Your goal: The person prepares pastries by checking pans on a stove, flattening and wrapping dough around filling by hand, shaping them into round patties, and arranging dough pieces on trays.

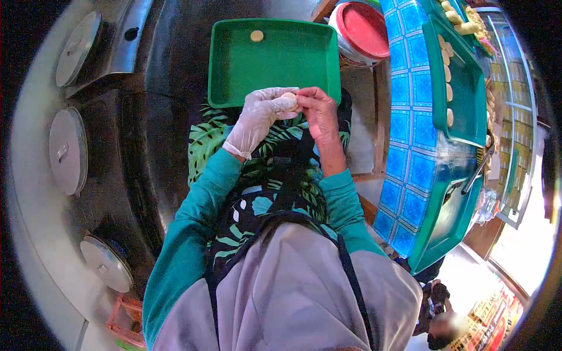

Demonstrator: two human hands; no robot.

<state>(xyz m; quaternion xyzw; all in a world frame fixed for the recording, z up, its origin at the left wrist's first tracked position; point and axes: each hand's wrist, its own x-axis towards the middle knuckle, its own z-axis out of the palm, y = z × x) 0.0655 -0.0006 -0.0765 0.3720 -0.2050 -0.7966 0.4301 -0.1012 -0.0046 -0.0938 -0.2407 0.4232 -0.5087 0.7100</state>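
Observation:
A small pale piece of dough (pixel 289 96) is held between both hands over the near edge of a green tray (pixel 281 61). My left hand (pixel 257 117), in a thin white glove, is closed around the dough from the left. From the other side, the bare fingers of my right hand (pixel 321 114) pinch its edge; their tips are partly hidden. One round, flat dough disc (pixel 256 36) lies near the tray's far side. The tray seems to rest on my lap, over a leaf-patterned apron (pixel 213 140).
On the right, a blue-tiled counter (pixel 401 120) carries a green tray (pixel 468 111) with several dough pieces and another green tray (pixel 436 234). A red-lidded bucket (pixel 363 29) stands behind. Lidded pots (pixel 69 151) line the left. A person (pixel 436 304) is at lower right.

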